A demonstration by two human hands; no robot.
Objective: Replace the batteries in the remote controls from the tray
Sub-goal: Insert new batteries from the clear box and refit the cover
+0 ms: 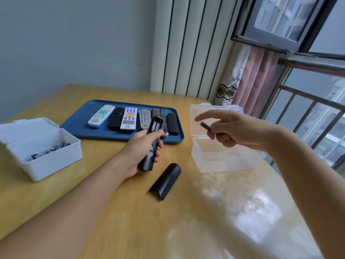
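My left hand [141, 146] grips a black remote [151, 144] face down, its battery compartment open at the far end. The black battery cover [166, 181] lies on the table just in front of it. My right hand [229, 126] hovers over the clear plastic box [224, 159], pinching a purple battery [205, 126] between thumb and fingers. A blue tray [82, 120] behind holds several remotes in a row, white, black and grey.
A white open box [56, 161] with several batteries stands at the left table edge. The clear box has its lid raised. A window with a railing is at the right, striped wall panels behind the wooden table [130, 221].
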